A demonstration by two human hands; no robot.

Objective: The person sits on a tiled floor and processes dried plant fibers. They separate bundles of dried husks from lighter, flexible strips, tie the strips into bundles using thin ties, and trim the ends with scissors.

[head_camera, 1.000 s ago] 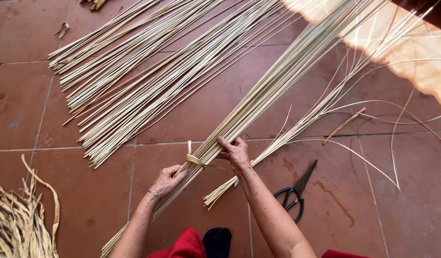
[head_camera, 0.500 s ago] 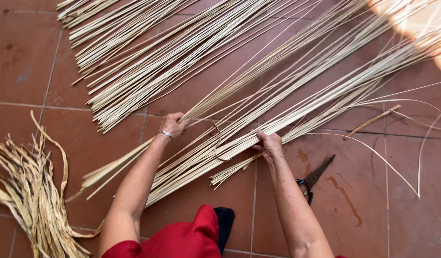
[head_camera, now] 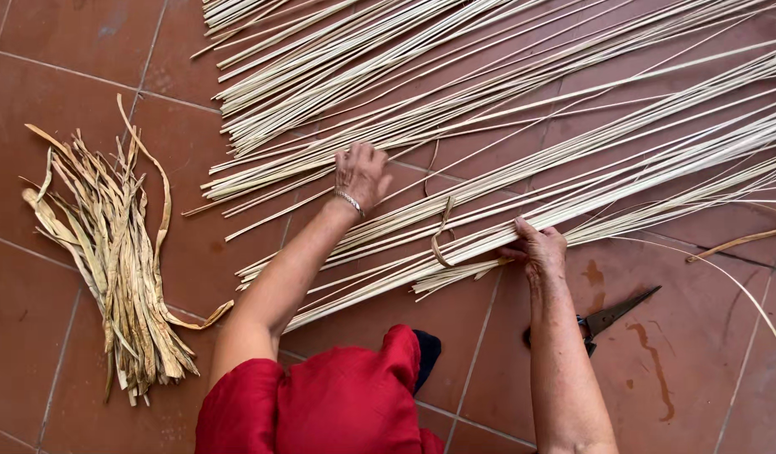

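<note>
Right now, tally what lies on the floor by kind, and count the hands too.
Spreads of pale cane strips: 1
Piles of dried brown leaf strips: 1
Scissors: 1
Hands: 2, left and right
Total: 5

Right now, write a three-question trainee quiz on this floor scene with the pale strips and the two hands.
1. True or false: the left hand rests flat on the pale strips.
2. What lies on the tiles beside the right forearm? A) scissors B) a hammer C) a cup
3. Fill in: the heap of dry brownish peelings lies to the ____ of the left arm in the picture.

Key
1. True; the palm is down on the spread strips.
2. A; the scissors lie partly hidden behind the arm, below the right hand, which presses the strip ends by a loose loop of strip.
3. Left.
</note>
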